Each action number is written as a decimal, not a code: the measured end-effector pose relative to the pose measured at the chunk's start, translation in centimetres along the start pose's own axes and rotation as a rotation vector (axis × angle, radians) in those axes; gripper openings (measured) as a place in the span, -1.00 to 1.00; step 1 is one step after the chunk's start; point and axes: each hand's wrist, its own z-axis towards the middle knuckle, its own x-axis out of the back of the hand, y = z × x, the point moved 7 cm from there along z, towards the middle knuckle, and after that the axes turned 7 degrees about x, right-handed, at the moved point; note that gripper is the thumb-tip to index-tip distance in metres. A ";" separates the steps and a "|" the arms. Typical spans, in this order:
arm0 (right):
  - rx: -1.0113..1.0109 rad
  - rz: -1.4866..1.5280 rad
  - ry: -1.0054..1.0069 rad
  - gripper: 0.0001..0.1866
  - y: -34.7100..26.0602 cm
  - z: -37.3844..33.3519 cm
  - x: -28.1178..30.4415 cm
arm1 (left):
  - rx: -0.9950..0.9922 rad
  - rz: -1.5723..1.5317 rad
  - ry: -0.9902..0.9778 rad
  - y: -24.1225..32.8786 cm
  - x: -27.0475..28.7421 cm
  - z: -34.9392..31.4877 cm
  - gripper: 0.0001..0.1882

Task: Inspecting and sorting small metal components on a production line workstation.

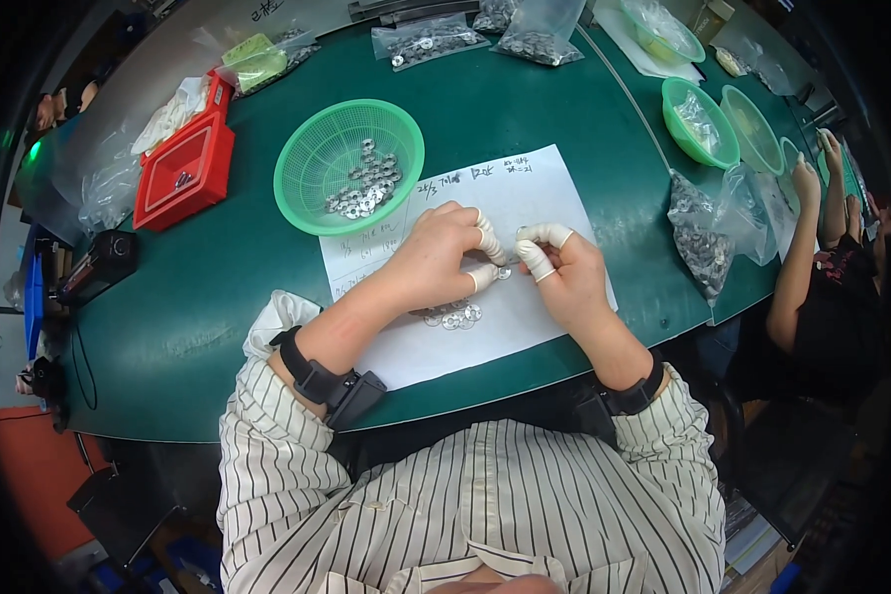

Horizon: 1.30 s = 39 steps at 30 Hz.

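My left hand, in white finger cots, is closed in a pinch over the white paper sheet. At its fingertips shows a small round silver metal part. Close beside it, my right hand also pinches with thumb and forefinger in white cots; what lies between those tips is too small to make out. Below my left hand, several round metal parts lie on the sheet, partly hidden by the hand. Beyond the hands, a green mesh basket holds many similar parts.
Left of the basket stands a red bin. Clear bags of metal parts lie at the back. To the right are another bag of parts and green baskets. At the far right, a co-worker's arm reaches over the green table.
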 end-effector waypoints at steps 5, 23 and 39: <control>0.026 -0.080 -0.051 -0.89 -1.1 0.0 -0.2 | 0.048 -0.013 -0.021 -0.3 0.0 0.0 -0.85; 0.346 -0.396 -0.132 -0.94 -3.2 0.0 -1.3 | 0.004 -0.041 -0.022 -0.9 0.0 0.1 -0.83; -0.001 0.051 -0.051 -0.92 -0.2 -0.6 -0.5 | -0.020 0.020 -0.028 -0.9 -0.3 0.1 -0.87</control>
